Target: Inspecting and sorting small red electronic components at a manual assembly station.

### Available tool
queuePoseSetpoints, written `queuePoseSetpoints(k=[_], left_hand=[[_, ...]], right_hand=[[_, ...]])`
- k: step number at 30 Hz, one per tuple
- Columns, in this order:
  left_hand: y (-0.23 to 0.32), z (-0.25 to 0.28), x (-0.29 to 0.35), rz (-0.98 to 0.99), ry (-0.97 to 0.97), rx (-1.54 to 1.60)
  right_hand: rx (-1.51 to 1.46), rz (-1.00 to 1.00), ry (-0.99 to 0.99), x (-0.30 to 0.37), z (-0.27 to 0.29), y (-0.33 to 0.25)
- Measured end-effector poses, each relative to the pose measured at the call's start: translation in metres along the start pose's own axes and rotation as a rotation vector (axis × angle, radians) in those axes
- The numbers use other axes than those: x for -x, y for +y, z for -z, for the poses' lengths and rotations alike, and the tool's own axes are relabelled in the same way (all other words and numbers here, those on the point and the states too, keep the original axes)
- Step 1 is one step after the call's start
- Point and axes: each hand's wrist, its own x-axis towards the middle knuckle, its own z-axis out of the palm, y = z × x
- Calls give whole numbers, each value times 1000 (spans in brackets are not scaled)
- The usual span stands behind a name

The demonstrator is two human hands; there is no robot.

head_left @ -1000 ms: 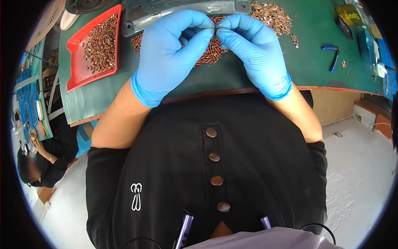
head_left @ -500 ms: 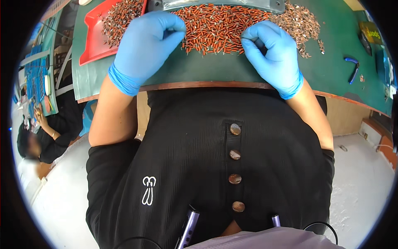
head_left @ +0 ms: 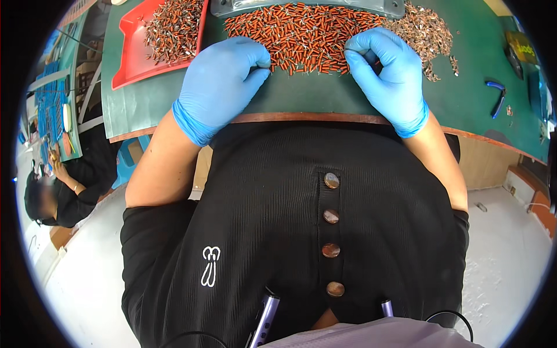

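Observation:
A wide pile of small orange cylindrical parts with metal ends (head_left: 301, 35) lies on the green table top. At its near left edge, my left hand (head_left: 223, 84), in a blue glove, has thumb and forefinger pinched together. My right hand (head_left: 391, 78), gloved the same way, is pinched at the pile's near right edge. Whatever sits between the fingertips of either hand is too small or hidden to make out. Small copper-coloured metal pieces (head_left: 429, 37) form a second heap just beyond and right of my right hand.
A red tray (head_left: 130, 55) with more orange and metallic parts stands at the left. Behind the pile is a grey tray (head_left: 313, 4). Blue-handled pliers (head_left: 497, 98) lie on the right of the green table (head_left: 290, 104). Another person (head_left: 75, 188) works at the far left.
My left hand has moved right and nearer to me, off the pile's left end, uncovering more orange parts there. My right hand has shifted slightly right, still pinched.

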Motion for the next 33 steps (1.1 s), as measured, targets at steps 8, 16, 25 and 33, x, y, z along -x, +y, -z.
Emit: queuePoseSetpoints(k=[8, 16, 25, 33], left_hand=[[-1, 7, 1, -13, 43, 1], [-6, -1, -3, -64, -57, -81], [3, 10, -12, -58, 28, 36], [-3, 1, -7, -67, -62, -105]], right_hand=[[1, 4, -5, 0, 0, 0], [-57, -26, 2, 0, 0, 0], [-324, -121, -26, -12, -4, -13], [-225, -114, -31, -8, -5, -7]])
